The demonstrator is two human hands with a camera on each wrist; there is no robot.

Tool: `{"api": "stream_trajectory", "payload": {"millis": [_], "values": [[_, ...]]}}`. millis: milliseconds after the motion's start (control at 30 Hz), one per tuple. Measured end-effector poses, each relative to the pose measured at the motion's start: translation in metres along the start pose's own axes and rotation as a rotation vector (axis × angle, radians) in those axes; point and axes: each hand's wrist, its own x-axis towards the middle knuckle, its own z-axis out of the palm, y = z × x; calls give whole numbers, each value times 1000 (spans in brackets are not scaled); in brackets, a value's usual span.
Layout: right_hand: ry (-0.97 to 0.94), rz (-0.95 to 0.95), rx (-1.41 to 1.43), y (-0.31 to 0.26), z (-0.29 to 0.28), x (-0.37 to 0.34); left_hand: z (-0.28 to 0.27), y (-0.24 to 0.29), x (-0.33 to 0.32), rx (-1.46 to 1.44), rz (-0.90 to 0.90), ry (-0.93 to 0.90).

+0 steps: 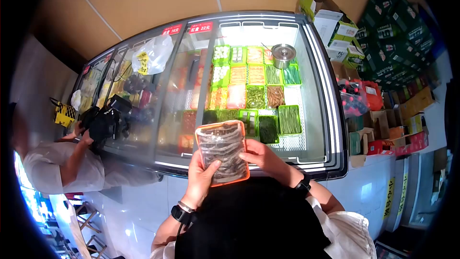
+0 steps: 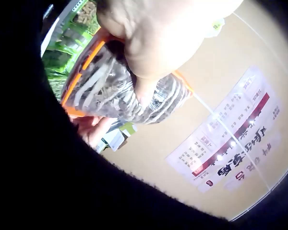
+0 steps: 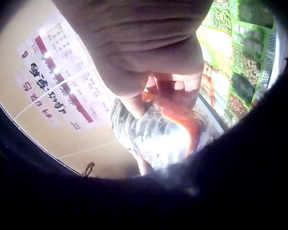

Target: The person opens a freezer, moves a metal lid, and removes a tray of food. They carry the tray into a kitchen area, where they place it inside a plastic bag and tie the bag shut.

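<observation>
Both hands hold an orange tray [image 1: 220,182] above the near edge of a display freezer [image 1: 330,100]. Clear film covers grey-and-dark striped food [image 1: 221,148] in the tray. On the left side, my left hand [image 1: 199,177] grips the tray, its thumb lying across the film. My right hand [image 1: 263,157] pinches the opposite rim, with the thumb on top and the other fingers mostly beneath. In the left wrist view the left thumb presses on the shiny film [image 2: 120,91]. The orange rim [image 3: 187,122] shows between thumb and fingers in the right wrist view.
Green trays [image 1: 290,119] of vegetables and other food line the open freezer section, with a lidded steel pot [image 1: 283,53] at the back. Sliding glass covers the left part. Another person [image 1: 67,163] stands at left holding a dark object. Cartons [image 1: 383,124] are stacked at right.
</observation>
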Motion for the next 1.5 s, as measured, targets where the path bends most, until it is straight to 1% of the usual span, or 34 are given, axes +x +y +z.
{"api": "stream_trajectory", "payload": {"millis": [33, 67, 167, 267, 367, 533, 600, 667, 733, 767, 800, 833, 867, 933, 967, 1000, 1067, 1167, 1200, 1233, 1267, 1333, 1367, 1400, 1500], "values": [[-11, 3, 2, 0, 0, -1, 0, 0, -2, 26, 30, -2], [-28, -30, 15, 2, -1, 0, 2, 2, -3, 8, 29, 1], [-47, -53, 60, -1, 2, -2, 6, 7, -8, -17, 28, 19], [-42, -103, 67, 6, -1, 2, 1, 0, -9, -25, 14, 30], [2, -68, 97, 8, 1, 4, 2, -3, -8, -34, 2, 83], [6, -88, 84, 6, 2, 3, -2, -13, -9, -139, -55, 65], [7, -98, 76, 4, 4, 2, 1, -11, -9, -193, -108, 74], [-11, -62, 26, 1, 4, -4, 4, -11, -9, -254, -164, 94], [-52, 6, -41, 7, -1, -7, 6, -15, -10, -256, -137, 73], [-66, -8, 6, 10, 0, -10, 6, -19, -10, -256, -119, 68], [-82, -21, 52, 13, 1, -14, 6, -24, -11, -280, -129, 39], [-98, -33, 98, 16, 1, -19, 7, -27, -12, -260, -183, -2], [-62, 46, 112, 13, -2, -27, 11, -25, -14, -261, -238, -50], [9, 135, -44, 23, -22, -45, 17, -23, -20, -313, -359, -148], [46, 139, -71, 23, -25, -52, 16, -30, -19, -304, -389, -239], [82, 143, -97, 22, -27, -58, 17, -31, -19, -278, -393, -291], [166, 69, -40, 11, -22, -75, 19, -37, -18, -230, -389, -378], [262, 85, -2, 22, -36, -95, 19, -49, -17, -169, -355, -493], [282, 32, 49, 24, -36, -100, 19, -51, -17, -153, -338, -538], [334, 19, 83, 24, -36, -103, 20, -52, -16, -135, -320, -586], [387, 1, 119, 18, -32, -105, 21, -49, -16, -147, -347, -625], [503, -15, 223, 13, -31, -107, 22, -48, -18, -84, -398, -647], [513, -32, 222, 13, -34, -109, 22, -49, -20, -50, -427, -661], [524, -47, 222, 15, -37, -110, 22, -52, -18, -28, -408, -695], [575, -85, 233, 21, -47, -115, 22, -40, -18, 63, -473, -676]]}}
